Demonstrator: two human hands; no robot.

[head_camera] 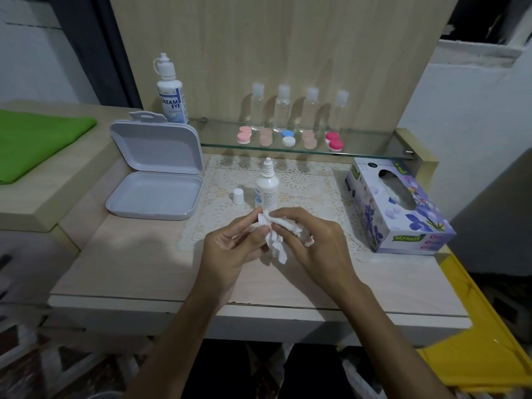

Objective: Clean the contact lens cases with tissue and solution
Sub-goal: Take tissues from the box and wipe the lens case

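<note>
The contact lens cases sit in a row on the glass shelf at 12 o'clock, five pairs: pink, peach, blue and white, peach, and dark pink. Four small clear bottles stand right behind them. My hands are low in the middle, over the worktop. My left hand and my right hand both pinch a crumpled white tissue between them. Something small and pinkish peeks out under my right fingers, but I cannot tell what it is. Just past my hands the little solution bottle stands open on the lace mat, its white cap beside it. At 10 o'clock a gray box lies open. At 2 o'clock is the tissue box with tissues inside. A big solution bottle stands at 11 o'clock.
</note>
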